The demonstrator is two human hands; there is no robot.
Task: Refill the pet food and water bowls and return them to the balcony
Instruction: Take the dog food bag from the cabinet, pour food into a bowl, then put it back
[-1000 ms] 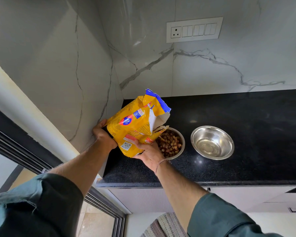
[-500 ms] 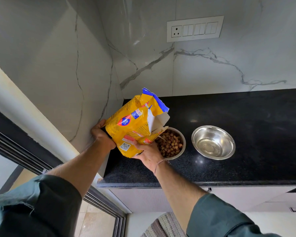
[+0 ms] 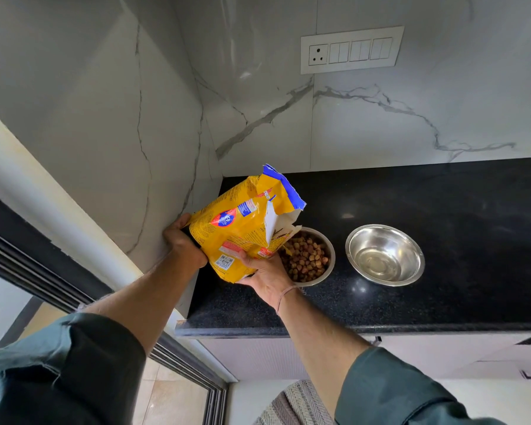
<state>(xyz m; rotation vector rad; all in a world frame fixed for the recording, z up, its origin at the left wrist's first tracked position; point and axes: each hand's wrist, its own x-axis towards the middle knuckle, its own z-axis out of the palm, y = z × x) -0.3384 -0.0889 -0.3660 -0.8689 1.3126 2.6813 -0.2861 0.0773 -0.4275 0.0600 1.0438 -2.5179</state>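
A: Holding the crinkled yellow pet food bag with the torn blue top [image 3: 246,223] in both hands, tilted, open mouth down-right over the round steel bowl of brown kibble [image 3: 311,256]

B: Grips?

A: left hand [image 3: 183,240] clamped round the bag's bottom-left end, fingers behind it. right hand [image 3: 265,276] cupped under the lower edge near the mouth, thumb on the printed face beside the QR code. Thin thread band on that wrist

B: Bag touching the bowl?

A: torn flap overlaps the bowl's left rim in view, can't tell if it actually touches. Can't see kibble falling either

B: Where's the bowl?

A: on the black speckled stone countertop [image 3: 442,234], near the left corner by the wall. Kibble fills a good part of it

B: Second bowl?

A: wider shiny steel bowl with clear water in the bottom [image 3: 384,254], just right of the kibble bowl, small gap between them, same counter, nobody touching it

B: Background?

A: white marble-look wall with grey veins [image 3: 380,124], white switch plate with a socket [image 3: 351,50] up on it. Dark sliding door frame [image 3: 59,289] at left, striped grey mat [image 3: 295,406] on the floor below. Dark green sleeves rolled up both forearms
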